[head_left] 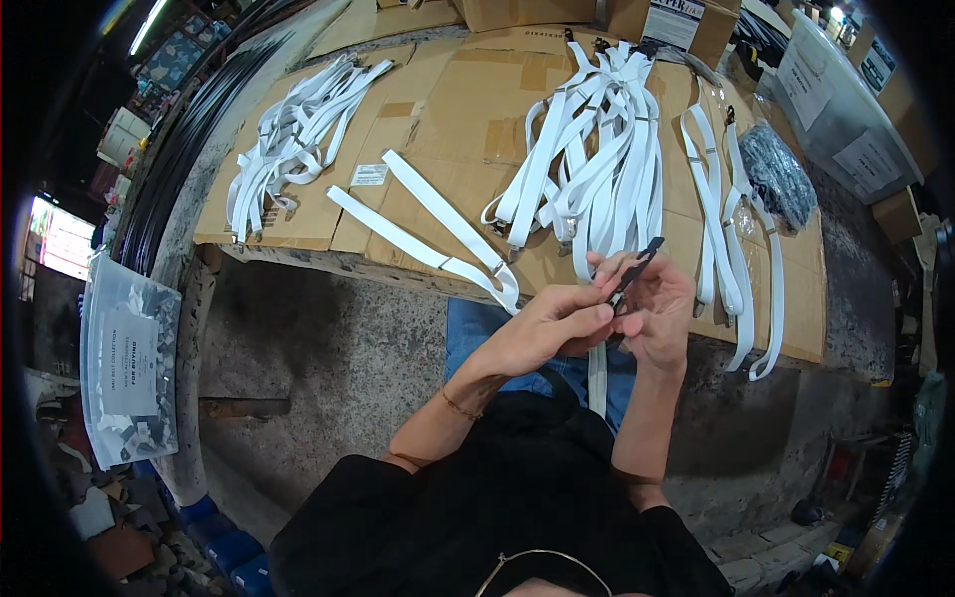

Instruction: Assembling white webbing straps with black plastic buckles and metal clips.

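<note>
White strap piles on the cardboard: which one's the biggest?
The middle pile, spreading wider and fuller than the left pile and the sparse right group.

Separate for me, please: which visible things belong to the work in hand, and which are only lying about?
Likely in the work:
black piece in left hand and right hand
pale strap hanging below them
white straps on the cardboard

Probably just lying about:
cardboard box at the back edge
long black strips at left
scraps at lower left
</note>
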A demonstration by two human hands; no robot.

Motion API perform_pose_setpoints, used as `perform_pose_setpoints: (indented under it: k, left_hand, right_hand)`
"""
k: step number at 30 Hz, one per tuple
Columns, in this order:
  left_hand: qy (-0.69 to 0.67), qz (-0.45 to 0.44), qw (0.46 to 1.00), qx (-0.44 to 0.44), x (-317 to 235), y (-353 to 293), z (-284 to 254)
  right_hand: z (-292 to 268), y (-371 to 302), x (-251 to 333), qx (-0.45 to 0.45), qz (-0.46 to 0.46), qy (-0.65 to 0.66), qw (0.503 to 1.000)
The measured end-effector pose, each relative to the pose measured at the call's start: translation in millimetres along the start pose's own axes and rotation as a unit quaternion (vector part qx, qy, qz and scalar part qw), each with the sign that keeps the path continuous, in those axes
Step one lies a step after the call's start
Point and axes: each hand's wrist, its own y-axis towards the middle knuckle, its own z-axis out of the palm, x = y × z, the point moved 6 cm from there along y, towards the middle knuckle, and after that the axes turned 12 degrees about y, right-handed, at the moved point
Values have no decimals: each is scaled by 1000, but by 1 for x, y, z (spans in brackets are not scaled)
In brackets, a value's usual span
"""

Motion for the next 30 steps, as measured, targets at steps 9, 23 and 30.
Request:
perform_pose_setpoints:
  k: [9, 23, 30]
  left_hand:
    - [141, 100, 983, -67, -8, -1, 8]
    - [425, 203, 852, -229, -17, -7, 12]
    - [383, 155, 890, -193, -17, -7, 3]
  right_hand:
    - [1, -6, 1, -47, -8, -39, 998]
    - [20, -16, -5, -112, -62, -3, 992]
    - [7, -15, -11, -88, -38, 25, 995]
